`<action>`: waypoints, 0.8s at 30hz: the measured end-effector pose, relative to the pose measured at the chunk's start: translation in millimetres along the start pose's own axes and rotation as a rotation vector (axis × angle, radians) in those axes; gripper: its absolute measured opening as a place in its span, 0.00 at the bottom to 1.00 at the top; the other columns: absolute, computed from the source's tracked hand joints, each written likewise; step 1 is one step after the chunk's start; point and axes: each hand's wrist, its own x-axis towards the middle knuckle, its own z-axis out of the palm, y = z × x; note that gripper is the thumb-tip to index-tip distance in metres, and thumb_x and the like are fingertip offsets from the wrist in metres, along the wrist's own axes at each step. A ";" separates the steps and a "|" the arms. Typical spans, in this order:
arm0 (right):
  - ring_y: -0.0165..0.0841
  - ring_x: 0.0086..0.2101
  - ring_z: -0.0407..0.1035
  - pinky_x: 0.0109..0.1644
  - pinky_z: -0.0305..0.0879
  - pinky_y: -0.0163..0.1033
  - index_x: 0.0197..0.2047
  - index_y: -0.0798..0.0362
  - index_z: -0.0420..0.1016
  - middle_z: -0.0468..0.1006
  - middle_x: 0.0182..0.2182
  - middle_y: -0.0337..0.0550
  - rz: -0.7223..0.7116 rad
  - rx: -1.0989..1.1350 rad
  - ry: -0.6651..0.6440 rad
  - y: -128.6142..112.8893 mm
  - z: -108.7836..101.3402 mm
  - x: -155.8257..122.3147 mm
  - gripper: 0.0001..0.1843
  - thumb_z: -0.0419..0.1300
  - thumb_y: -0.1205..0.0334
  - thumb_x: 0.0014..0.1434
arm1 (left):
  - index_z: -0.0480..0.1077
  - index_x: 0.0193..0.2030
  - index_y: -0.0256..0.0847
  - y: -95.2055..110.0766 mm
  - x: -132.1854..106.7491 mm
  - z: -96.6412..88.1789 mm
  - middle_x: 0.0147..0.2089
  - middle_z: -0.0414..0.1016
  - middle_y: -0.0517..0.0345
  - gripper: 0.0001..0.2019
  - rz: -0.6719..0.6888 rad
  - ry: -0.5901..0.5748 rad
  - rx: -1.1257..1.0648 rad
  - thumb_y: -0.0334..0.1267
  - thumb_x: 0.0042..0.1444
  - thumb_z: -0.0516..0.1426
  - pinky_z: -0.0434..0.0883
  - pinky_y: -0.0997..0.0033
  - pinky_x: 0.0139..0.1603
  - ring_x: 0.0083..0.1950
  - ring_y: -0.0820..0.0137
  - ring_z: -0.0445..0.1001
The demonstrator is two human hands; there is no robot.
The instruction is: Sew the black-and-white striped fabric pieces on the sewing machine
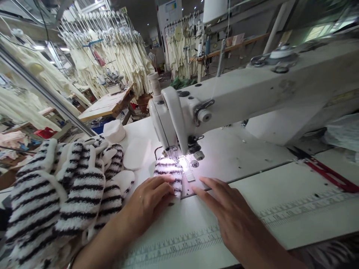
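A small fuzzy fabric piece [177,181] with black and white stripes lies under the needle area of a white sewing machine [168,123]. My left hand [151,196] rests on its near left part, fingers bent together and holding it against the table. Its top end reaches the lit presser foot [174,154]. To the right of the needle plate [189,175], my right hand [224,203] hovers at the table surface with fingers apart, holding nothing. A heap of similar striped, slipper-shaped pieces [81,198] lies beside my left forearm.
Red-handled scissors [328,173] lie on the right of the table. White padded pieces [137,153] sit left of the machine head. A printed ruler scale [182,244] runs along the front. Behind stand racks of hanging cream garments [112,59] and another worktable [103,106].
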 end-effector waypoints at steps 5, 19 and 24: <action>0.36 0.56 0.59 0.51 0.61 0.42 0.57 0.49 0.66 0.67 0.55 0.45 -0.008 -0.026 0.046 -25.2 6.8 2.2 0.35 0.42 0.82 0.50 | 0.69 0.40 0.40 -4.1 -5.6 0.3 0.52 0.74 0.51 0.05 0.054 0.011 -0.003 0.30 0.63 0.52 0.73 0.64 0.54 0.55 0.66 0.72; 0.42 0.56 0.59 0.49 0.58 0.45 0.47 0.56 0.69 0.70 0.51 0.50 -0.087 -0.090 0.187 -14.2 22.3 19.3 0.24 0.42 0.80 0.53 | 0.68 0.49 0.39 9.3 -3.1 21.4 0.51 0.76 0.51 0.10 -0.012 0.087 0.017 0.29 0.64 0.50 0.73 0.60 0.56 0.55 0.65 0.73; 0.43 0.54 0.60 0.46 0.62 0.47 0.47 0.55 0.69 0.69 0.50 0.51 -0.115 -0.062 0.125 -4.1 20.8 32.6 0.23 0.41 0.79 0.54 | 0.65 0.48 0.38 6.7 7.9 23.3 0.47 0.76 0.47 0.08 0.056 0.216 0.105 0.31 0.65 0.48 0.77 0.60 0.46 0.48 0.64 0.77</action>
